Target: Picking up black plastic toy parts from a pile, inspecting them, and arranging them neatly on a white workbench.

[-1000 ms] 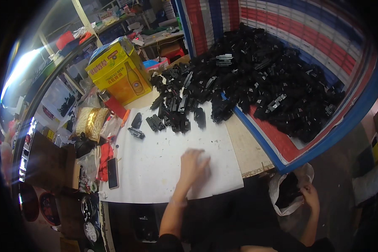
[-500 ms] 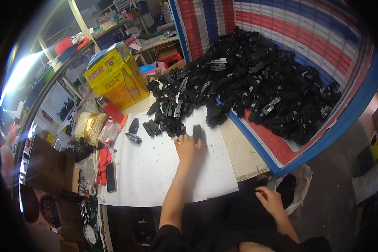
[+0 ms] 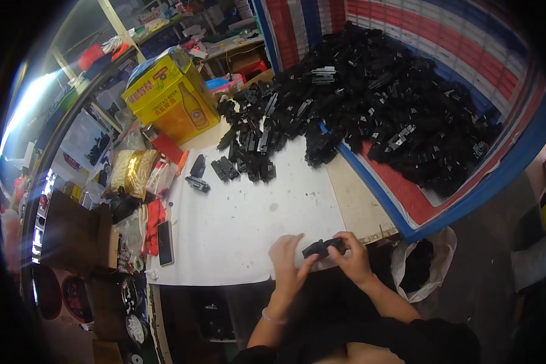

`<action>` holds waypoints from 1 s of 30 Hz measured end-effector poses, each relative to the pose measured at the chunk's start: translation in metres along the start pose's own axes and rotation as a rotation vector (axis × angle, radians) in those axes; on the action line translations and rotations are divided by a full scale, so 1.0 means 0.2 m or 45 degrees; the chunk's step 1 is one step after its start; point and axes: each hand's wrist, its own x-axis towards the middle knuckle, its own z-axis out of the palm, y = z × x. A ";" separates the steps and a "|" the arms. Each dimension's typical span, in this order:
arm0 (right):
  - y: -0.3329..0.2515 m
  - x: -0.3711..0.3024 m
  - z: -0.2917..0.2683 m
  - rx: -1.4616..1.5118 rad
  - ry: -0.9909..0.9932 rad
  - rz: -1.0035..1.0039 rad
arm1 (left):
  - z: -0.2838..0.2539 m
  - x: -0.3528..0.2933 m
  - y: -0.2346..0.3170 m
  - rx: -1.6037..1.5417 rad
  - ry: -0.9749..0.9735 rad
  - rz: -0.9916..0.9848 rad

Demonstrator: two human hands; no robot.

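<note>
A small black plastic part (image 3: 319, 248) is held up between my hands, just above the near edge of the white-covered table. My left hand (image 3: 287, 262) is at its left end, thumb against the lower side and fingers curved beyond, slightly blurred. My right hand (image 3: 354, 262) grips the other end between thumb and fingers. Ahead lies a heap of similar black parts (image 3: 258, 148), spilling from a larger pile (image 3: 376, 115) inside a striped, blue-edged container. Two loose parts (image 3: 198, 183) rest to the left of the heap.
White paper (image 3: 236, 242) covers the table. Along its left side lie a phone (image 3: 165, 242), red cloth and bags. A yellow carton (image 3: 173, 100) stands at the far left. The container's blue rim (image 3: 434, 230) borders the right, with a white bag (image 3: 449, 255) below it.
My left hand has drawn back from the heap toward me, bringing a black part. My right hand has come up from beside the table and now meets it at the part.
</note>
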 end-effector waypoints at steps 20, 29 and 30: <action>-0.20 -0.09 -0.16 0.749 -0.118 0.181 | -0.09 -0.07 0.11 -1.266 -0.058 -0.628; -0.15 -0.13 -0.19 0.694 -0.082 0.320 | -0.06 -0.04 0.08 -1.068 -0.132 -0.465; -0.18 -0.13 -0.22 0.823 -0.111 0.446 | -0.06 -0.03 0.04 -0.885 -0.192 -0.350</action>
